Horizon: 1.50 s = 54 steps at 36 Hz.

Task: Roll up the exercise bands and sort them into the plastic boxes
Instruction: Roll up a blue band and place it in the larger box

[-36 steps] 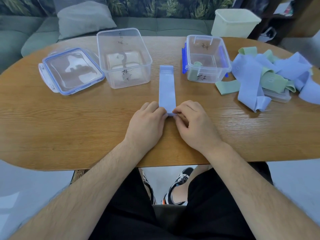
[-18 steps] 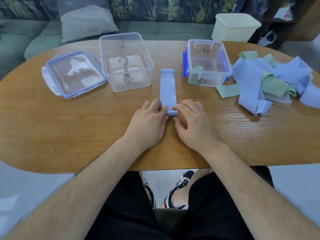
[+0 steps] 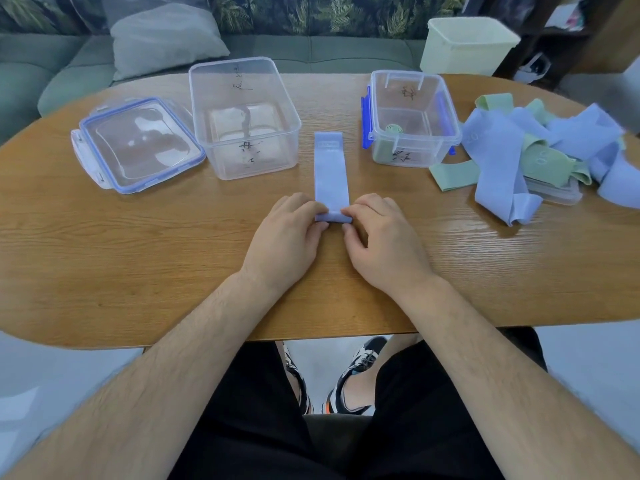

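One green roll [image 3: 394, 128] in the right box [image 3: 406, 74], left hand [image 3: 287, 237] and right hand [image 3: 384, 240] pinching the blue band [image 3: 330, 174]'s rolled end.

A pale blue band [image 3: 331, 171] lies flat and straight, its near end curled into a small tight roll. Left of that band stands a large clear box [image 3: 221, 133], open, with black writing on its wall. Right of the band stands a smaller clear box [image 3: 415, 157] with blue clips, holding one rolled green band [image 3: 394, 128]. Farther right of the band sprawls a loose heap of blue and green bands [image 3: 498, 140].
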Each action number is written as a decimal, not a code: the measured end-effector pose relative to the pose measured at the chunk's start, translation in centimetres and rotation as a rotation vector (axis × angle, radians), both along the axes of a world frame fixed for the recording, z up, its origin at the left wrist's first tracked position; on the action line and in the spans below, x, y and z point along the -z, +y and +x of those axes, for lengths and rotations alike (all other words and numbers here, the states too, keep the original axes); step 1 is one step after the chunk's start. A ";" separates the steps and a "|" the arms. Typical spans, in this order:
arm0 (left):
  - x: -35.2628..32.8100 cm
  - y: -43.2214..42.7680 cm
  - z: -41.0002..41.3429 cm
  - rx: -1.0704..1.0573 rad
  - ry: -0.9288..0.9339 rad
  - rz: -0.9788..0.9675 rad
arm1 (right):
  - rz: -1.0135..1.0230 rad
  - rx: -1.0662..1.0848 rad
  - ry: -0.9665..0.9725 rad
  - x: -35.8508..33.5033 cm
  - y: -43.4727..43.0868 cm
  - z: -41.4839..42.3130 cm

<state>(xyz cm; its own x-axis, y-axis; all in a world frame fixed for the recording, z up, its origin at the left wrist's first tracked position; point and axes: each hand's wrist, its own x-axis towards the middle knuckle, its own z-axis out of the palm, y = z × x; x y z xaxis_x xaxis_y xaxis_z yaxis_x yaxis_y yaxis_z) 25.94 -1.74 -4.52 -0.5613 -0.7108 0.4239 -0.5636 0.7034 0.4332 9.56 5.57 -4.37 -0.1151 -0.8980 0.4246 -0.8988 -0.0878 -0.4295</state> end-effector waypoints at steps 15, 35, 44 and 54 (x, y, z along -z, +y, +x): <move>-0.5 -0.9 -0.9 -0.023 -0.020 -0.036 | -0.004 -0.059 -0.082 -0.4 -1.3 -0.9; 0.0 3.6 2.2 0.037 -0.021 -0.188 | -0.017 -0.165 -0.039 -0.2 3.0 0.5; 0.4 2.9 2.1 0.040 -0.033 -0.244 | -0.034 -0.133 -0.048 0.0 2.1 0.1; 0.4 2.1 1.4 -0.011 -0.039 -0.203 | -0.022 -0.131 -0.100 -0.1 1.1 -0.7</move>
<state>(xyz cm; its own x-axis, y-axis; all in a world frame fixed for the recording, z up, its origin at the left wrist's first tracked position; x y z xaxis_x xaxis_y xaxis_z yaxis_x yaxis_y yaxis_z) 27.34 0.32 -4.95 -0.5723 -0.6194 0.5374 -0.5855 0.7675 0.2610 8.91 6.68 -4.22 -0.0403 -0.8987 0.4368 -0.8318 -0.2120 -0.5130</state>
